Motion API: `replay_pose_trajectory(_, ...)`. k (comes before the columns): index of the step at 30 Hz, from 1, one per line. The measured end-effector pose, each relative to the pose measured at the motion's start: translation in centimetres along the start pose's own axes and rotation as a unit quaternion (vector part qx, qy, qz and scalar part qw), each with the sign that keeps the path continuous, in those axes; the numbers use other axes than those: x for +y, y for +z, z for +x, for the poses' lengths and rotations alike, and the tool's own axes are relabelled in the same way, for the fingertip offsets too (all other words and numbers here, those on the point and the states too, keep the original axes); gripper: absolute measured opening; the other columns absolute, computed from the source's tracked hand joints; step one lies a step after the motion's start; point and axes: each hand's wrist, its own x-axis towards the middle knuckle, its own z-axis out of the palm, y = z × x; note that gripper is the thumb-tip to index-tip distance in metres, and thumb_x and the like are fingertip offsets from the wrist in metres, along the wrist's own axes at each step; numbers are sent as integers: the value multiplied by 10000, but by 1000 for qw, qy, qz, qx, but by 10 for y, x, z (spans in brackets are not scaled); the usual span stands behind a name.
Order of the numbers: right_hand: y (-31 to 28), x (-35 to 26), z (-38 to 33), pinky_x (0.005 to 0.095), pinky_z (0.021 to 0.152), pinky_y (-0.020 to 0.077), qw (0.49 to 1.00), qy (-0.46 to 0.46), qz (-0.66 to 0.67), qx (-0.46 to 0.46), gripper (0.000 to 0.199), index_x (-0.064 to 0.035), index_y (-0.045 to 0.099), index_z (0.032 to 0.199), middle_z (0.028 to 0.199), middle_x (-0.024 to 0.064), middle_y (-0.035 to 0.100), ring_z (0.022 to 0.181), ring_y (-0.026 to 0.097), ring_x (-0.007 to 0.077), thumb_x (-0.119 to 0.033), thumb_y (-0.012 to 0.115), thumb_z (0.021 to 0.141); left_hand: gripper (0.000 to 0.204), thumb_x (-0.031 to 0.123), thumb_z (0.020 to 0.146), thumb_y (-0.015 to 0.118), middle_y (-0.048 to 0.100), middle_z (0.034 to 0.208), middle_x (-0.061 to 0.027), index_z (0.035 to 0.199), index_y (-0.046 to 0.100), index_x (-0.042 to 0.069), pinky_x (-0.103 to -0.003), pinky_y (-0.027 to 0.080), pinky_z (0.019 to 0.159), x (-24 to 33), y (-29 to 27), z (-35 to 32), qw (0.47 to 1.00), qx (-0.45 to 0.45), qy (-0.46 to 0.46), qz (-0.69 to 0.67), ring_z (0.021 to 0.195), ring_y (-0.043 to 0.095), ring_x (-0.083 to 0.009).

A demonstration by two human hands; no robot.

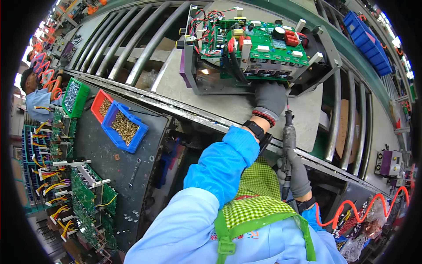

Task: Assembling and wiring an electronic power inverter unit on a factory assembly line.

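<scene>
A metal chassis [220, 86] carrying a green circuit board [263, 46] sits on a pale board across the rollers. My left hand [270, 97], in a dark grey glove, reaches to the chassis's near side, just below the circuit board. Its fingertips are hidden there, so whether they grip anything does not show. My right hand [298, 174], also gloved, is wrapped round a slim power screwdriver [289, 136]. The tool's bit points up toward the near edge of the chassis, close beside my left hand. Red, black and white wires crowd the chassis's left end.
On the dark bench at left are a blue bin of brass screws [143, 132], a red bin [97, 105], a green bin [81, 101] and a wrench [134, 174]. Circuit boards [83, 189] stand in rows nearby. A coiled red hose [351, 207] hangs at right. Another person [37, 99] is far left.
</scene>
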Motion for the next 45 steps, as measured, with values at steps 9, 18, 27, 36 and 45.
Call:
replay_pose_trajectory(9, -2, 4, 0, 231, 381, 397, 1000, -5, 4, -3, 453, -91, 555, 1116, 742, 6, 549, 479, 488, 87, -501, 541, 922, 371, 465, 930, 506, 648, 838, -50, 854, 701, 159, -460, 446, 599, -2, 6, 0, 999, 52, 6, 10, 774, 622, -269)
replay_pose_trajectory(18, -5, 8, -4, 235, 400, 386, 1000, -24, 1, 16, 433, -88, 564, 1085, 744, -2, 525, 492, 493, 104, -486, 566, 914, 392, 478, 924, 513, 667, 790, -54, 803, 711, 162, -448, 453, 612, 9, 15, 3, 998, 46, 6, -35, 754, 636, -271)
replay_pose_trajectory(27, -51, 35, -99, 216, 400, 365, 995, -20, -99, -23, 452, -74, 482, 1172, 698, -21, 460, 500, 465, 75, -357, 616, 847, 505, 505, 853, 583, 696, 911, -170, 1021, 700, 43, -445, 495, 858, -28, -100, -68, 941, -12, 204, -271, 911, 651, -362)
replay_pose_trajectory(36, -71, 82, -104, 239, 536, 418, 979, -75, -161, -98, 495, -10, 525, 1184, 784, 26, 547, 585, 508, 101, -279, 639, 785, 336, 367, 868, 555, 680, 1031, -196, 1048, 686, 116, -468, 506, 830, -434, -258, -136, 914, 182, -343, 120, 972, 647, -387)
replay_pose_trajectory(45, -11, 63, -92, 237, 560, 401, 970, -46, -209, -113, 472, -8, 530, 1186, 772, -13, 513, 617, 479, 81, -211, 661, 781, 371, 289, 886, 521, 636, 1196, -185, 1137, 683, 68, -443, 506, 916, -526, -193, -147, 902, -211, -319, 200, 1112, 618, -349)
